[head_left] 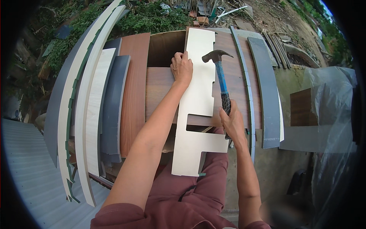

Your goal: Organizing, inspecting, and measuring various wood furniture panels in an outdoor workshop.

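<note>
A long cream-coloured board (196,91) with notches and a rectangular cutout lies lengthwise in front of me, its near end over my lap. My left hand (182,70) is closed on the board's left edge near its far end, fingers curled and partly hidden. In my right hand (233,122) is a claw hammer (221,78), gripped by its black handle end. Its blue shaft points away from me, and the dark head is over the right side of the board; whether it touches cannot be told. Brown wood-grain panels (158,86) lie beneath the board.
Long white and grey strips (89,87) and dark grey boards (114,103) lie at the left. A thin metal strip (244,72) and a grey plank (265,91) are at the right. Clear plastic sheeting (331,107) hangs at far right; a corrugated sheet (26,152) is lower left.
</note>
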Tool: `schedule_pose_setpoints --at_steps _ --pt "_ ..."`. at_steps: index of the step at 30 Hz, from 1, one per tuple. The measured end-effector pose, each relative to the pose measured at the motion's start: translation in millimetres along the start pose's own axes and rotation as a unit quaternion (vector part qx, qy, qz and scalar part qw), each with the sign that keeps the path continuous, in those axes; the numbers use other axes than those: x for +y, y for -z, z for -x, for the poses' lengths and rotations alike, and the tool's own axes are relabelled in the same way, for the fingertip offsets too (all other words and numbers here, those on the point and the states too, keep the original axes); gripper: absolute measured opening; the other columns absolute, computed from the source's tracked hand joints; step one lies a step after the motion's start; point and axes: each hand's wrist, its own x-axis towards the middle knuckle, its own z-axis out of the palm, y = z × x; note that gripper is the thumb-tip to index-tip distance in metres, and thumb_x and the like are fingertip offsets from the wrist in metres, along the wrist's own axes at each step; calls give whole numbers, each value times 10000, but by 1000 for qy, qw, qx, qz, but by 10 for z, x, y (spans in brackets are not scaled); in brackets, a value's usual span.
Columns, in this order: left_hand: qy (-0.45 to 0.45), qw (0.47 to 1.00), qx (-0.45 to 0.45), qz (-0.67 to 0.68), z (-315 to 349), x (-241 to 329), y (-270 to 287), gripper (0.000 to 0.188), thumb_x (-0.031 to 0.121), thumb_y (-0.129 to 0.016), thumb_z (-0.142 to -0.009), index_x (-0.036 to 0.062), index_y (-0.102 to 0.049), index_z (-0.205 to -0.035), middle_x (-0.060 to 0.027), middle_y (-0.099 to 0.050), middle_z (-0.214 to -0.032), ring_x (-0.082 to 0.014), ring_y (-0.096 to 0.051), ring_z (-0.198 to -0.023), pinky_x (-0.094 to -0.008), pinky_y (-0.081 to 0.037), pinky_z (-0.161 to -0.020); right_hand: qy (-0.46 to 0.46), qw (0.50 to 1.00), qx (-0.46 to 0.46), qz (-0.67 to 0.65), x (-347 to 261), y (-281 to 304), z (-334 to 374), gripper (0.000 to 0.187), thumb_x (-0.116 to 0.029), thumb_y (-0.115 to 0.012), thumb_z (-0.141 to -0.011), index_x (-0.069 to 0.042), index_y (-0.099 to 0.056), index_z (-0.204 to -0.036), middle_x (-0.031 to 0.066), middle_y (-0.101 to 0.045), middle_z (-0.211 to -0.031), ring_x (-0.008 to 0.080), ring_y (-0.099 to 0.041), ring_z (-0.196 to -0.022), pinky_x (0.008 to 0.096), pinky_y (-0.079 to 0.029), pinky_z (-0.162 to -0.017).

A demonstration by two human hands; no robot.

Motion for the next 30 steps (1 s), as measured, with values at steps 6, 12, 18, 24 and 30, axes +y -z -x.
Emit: schedule_pose_setpoints --at_steps 6,12,18,24,30 --pt "-65 995 -77 7 714 202 311 526 201 -635 -817 59 -472 -1296 -174 -373 -1312 -396 -329 -1250 -557 -241 -1055 -87 996 17 7 241 165 678 253 -198 -573 -888 -20 -504 -1054 128 -564 -593 250 -577 -481 379 -427 -484" --pt "-30 994 -106 20 1244 182 436 584 230 -622 -821 11 -422 -1325 -177 -291 -1431 -420 -262 -1317 -581 -191 -1081 -80 996 26 -37 219 120 976 253 -204 -573 -885 -23 -499 -1045 178 -577 -653 336 -592 -595 418 -444 -573" --pt "-33 995 -98 -2 1292 221 392 582 261 -601 -832 6 -424 -1324 -150 -310 -1440 -396 -280 -1319 -565 -203 -1084 -28 995 66 76 316 -165 964 240 -165 -565 -871 18 -438 -958 280 -591 -747 472 -586 -739 512 -411 -635" --pt "-2 992 -125 -7 1301 214 508 625 278 -597 -840 14 -377 -1362 -152 -272 -1474 -379 -235 -1361 -564 -185 -1093 -34 999 20 -26 157 3 1101 258 -175 -571 -871 23 -460 -995 266 -584 -735 441 -590 -695 481 -425 -613" --pt "22 993 -118 14 1498 46 607 671 294 -581 -863 -19 -307 -1390 -180 -295 -1464 -364 -220 -1379 -559 -155 -1105 -24 1000 15 -11 -57 5 1205 264 -187 -572 -872 17 -474 -1009 221 -584 -673 381 -598 -619 450 -438 -607"
